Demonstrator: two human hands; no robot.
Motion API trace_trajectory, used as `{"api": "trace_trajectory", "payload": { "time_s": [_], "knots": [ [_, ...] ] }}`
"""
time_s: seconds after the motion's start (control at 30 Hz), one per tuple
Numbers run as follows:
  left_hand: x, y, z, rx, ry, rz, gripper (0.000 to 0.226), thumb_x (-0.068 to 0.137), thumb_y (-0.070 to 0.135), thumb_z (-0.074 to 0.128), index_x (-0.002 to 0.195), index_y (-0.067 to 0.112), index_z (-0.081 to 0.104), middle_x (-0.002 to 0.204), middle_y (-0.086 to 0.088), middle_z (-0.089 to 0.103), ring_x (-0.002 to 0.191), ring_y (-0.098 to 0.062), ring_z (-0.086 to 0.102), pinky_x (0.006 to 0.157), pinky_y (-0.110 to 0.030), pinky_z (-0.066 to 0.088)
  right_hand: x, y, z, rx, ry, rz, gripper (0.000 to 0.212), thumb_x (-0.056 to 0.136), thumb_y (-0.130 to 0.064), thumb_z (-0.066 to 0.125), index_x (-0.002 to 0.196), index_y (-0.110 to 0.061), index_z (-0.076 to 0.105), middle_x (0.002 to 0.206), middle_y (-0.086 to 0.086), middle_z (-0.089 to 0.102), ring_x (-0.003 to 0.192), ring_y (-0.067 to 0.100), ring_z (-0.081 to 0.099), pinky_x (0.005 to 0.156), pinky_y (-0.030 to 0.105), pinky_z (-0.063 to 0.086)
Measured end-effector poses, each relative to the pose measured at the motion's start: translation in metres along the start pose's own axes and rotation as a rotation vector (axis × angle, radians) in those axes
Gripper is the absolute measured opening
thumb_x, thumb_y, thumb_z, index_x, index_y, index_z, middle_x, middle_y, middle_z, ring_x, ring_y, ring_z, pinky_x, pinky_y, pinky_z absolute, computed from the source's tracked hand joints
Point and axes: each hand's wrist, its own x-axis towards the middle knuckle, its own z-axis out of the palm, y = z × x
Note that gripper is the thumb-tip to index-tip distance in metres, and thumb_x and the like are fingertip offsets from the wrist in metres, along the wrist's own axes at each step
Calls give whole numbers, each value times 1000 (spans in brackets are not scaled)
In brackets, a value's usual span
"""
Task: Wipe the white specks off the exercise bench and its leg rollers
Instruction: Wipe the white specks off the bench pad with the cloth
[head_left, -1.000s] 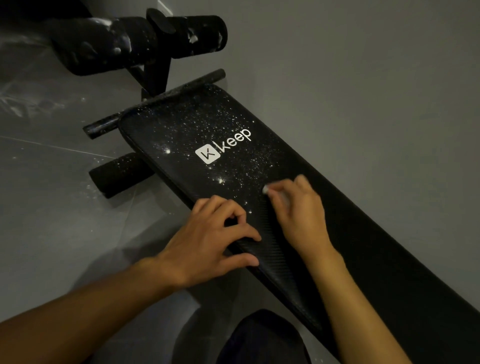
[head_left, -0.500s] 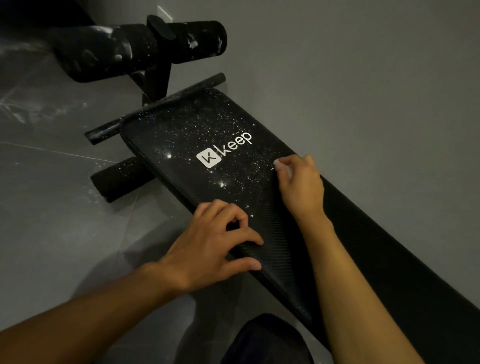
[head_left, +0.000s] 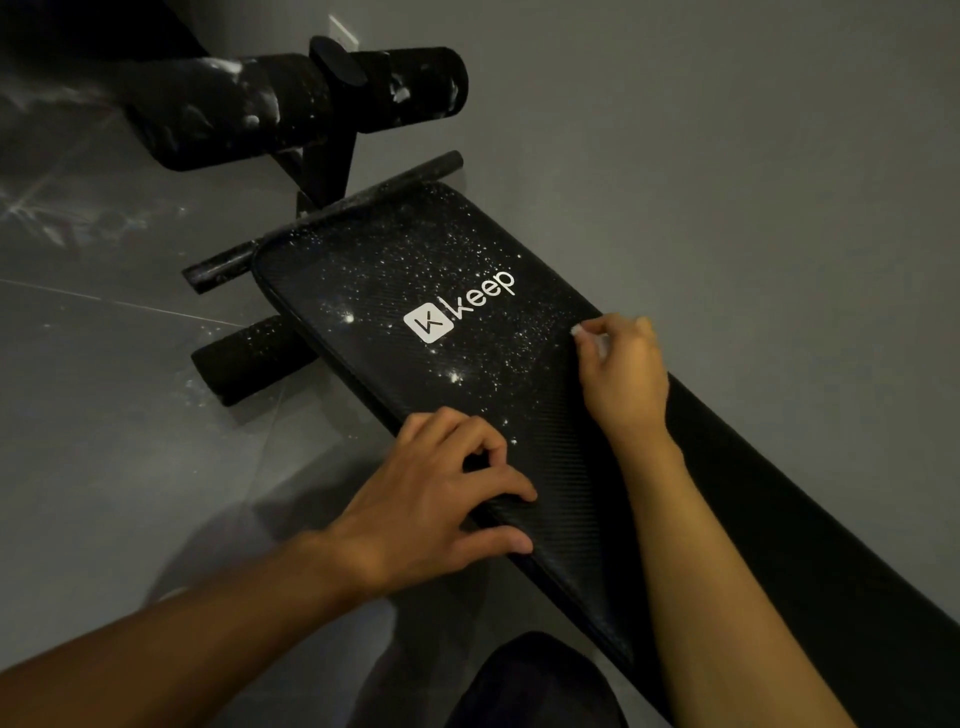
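A black padded exercise bench (head_left: 395, 270) with a white "keep" logo runs from upper left to lower right, its far half dusted with white specks. My right hand (head_left: 623, 369) rests on the pad's right edge, fingers closed on a small white wipe (head_left: 584, 332). My left hand (head_left: 431, 493) presses on the pad's near left edge, fingers bent, holding nothing. The upper leg rollers (head_left: 291, 104) carry white smears. A lower roller (head_left: 249, 358) with specks sticks out left under the pad.
A thin black crossbar (head_left: 322, 218) lies just beyond the pad's far end. Grey tiled floor (head_left: 104, 467) with white dust streaks spreads to the left; a grey wall (head_left: 727, 156) stands right of the bench. My dark-clad knee (head_left: 535, 686) is at the bottom.
My right hand with the wipe has slid from the pad's middle to its right edge and slightly farther up. The left hand has stayed in place.
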Motion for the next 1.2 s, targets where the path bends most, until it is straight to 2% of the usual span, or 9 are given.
{"api": "trace_trajectory", "payload": {
  "time_s": [0.17,0.3,0.43,0.53,0.63,0.7,0.83,0.97,1.2],
  "knots": [
    [0,-2,1,12,-12,6,40,89,72,59,114,43,70,108,12,50,105,-12,47,94,-31,32,-65,3,-13,10,-127,-343,24,101,-38,57,123,-31,65,94,-18,36,75,0,44,71,24,37],
    [1,-2,2,14,3,15,40,90,72,58,113,42,69,108,12,50,104,-13,48,93,-31,30,-48,14,-17,-69,-105,-281,24,100,-43,55,118,-31,65,94,-13,40,75,2,46,74,31,45],
    [0,-2,4,24,20,16,39,88,72,58,112,42,68,108,11,50,104,-14,48,93,-29,27,-7,3,-2,-44,31,-76,25,102,-40,55,118,-22,64,107,-1,49,72,6,50,65,23,47],
    [0,-2,4,26,18,13,39,88,72,58,111,42,69,108,12,50,104,-13,47,93,-29,26,-26,-6,2,-57,25,-203,24,104,-37,53,118,-21,64,106,-1,50,73,7,52,65,27,51],
    [0,-3,3,29,10,9,39,88,72,59,112,42,69,108,12,49,105,-12,46,93,-29,25,-71,-2,-8,4,-86,-393,22,103,-34,56,120,-23,64,100,-8,43,72,4,48,61,19,44],
    [0,-3,4,30,7,14,39,88,71,61,113,42,69,108,11,50,105,-12,46,93,-29,26,-89,6,-16,14,-151,-416,26,100,-35,56,122,-25,65,98,-9,41,74,5,48,64,22,45],
    [0,-3,5,27,16,17,39,88,71,61,112,41,70,108,11,51,105,-12,46,93,-29,27,-46,5,-11,-58,-97,-303,23,100,-37,56,120,-27,64,103,-8,43,81,4,46,80,41,51],
    [0,-3,7,31,27,19,40,88,72,60,111,41,71,107,12,50,104,-12,46,92,-30,27,2,-12,1,-34,-23,-84,26,103,-37,54,121,-21,63,112,0,48,84,8,51,77,33,50],
    [0,-3,4,22,11,17,40,89,71,59,112,41,70,108,10,51,104,-14,46,91,-32,30,-84,-9,-13,97,-177,-419,24,102,-34,54,121,-27,65,99,-13,41,78,4,50,71,33,49]
  ]
}}
